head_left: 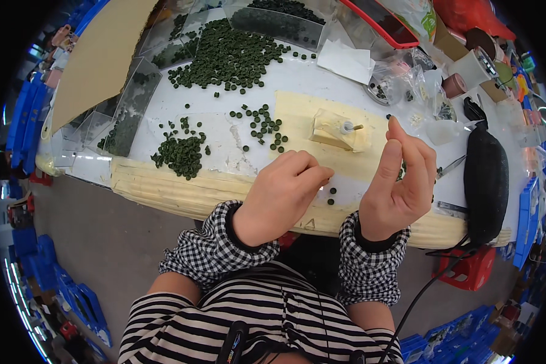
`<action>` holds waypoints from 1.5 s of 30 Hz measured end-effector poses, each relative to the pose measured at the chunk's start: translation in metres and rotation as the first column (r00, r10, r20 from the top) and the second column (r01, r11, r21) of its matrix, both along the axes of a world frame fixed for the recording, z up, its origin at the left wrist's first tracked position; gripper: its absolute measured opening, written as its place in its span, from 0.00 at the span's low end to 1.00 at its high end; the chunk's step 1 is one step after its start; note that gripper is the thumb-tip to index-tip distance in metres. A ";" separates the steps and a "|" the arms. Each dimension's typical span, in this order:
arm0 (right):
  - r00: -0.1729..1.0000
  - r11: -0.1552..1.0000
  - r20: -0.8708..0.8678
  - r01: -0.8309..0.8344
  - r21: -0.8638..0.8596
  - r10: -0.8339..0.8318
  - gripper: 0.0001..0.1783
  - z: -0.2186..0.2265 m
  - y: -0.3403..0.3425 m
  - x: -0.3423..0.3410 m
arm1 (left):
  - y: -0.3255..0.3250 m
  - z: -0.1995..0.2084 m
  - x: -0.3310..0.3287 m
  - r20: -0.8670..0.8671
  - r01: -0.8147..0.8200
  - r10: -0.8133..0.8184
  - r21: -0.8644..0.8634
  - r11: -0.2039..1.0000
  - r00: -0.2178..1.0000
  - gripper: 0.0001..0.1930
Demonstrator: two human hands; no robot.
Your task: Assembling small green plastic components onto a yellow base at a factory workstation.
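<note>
My left hand (283, 195) is over the near edge of the table, thumb and fingers pinched together. Whatever they hold, if anything, is hidden. My right hand (399, 189) is raised to its right, thumb tip against the fingertips, and I cannot make out anything between them. Beyond and between the hands, a block wrapped in pale tape (332, 134) lies on a cream sheet (291, 112). A thin brass-coloured pin (358, 127) sticks out of a whitish collar on it. Two small dark green round pieces (332, 196) lie beside my left fingertips.
A large heap of dark green pieces (224, 54) covers the far table, with a smaller heap (181, 156) nearer left. Clear trays (279, 27) and cardboard (103, 67) stand behind. A black padded bundle (486, 182), tweezers (452, 165) and a red-framed device (385, 21) lie right.
</note>
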State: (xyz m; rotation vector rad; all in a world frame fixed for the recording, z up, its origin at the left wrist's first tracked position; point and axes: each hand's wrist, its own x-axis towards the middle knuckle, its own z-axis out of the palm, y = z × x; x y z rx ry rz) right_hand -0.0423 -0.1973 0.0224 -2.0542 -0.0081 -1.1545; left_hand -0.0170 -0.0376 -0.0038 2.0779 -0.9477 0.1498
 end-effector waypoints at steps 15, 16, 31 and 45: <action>0.982 0.974 -0.176 0.021 -0.226 -0.062 0.09 -0.010 -0.007 0.016 | 0.024 0.005 0.016 -0.715 -0.310 -0.481 -0.672 0.673 0.508 0.10; 0.990 0.983 -0.124 0.046 -0.178 -0.069 0.09 -0.008 -0.006 0.016 | 0.024 0.006 0.016 -0.720 -0.319 -0.476 -0.668 0.673 0.504 0.11; 0.875 0.820 0.022 -0.462 0.338 0.484 0.04 -0.007 0.010 0.005 | 0.025 0.002 0.017 -0.746 -0.219 -0.531 -0.642 0.735 0.402 0.14; 0.888 0.857 -0.012 -0.439 0.271 0.459 0.03 -0.008 0.010 0.007 | 0.025 0.001 0.018 -0.729 -0.214 -0.561 -0.666 0.715 0.393 0.14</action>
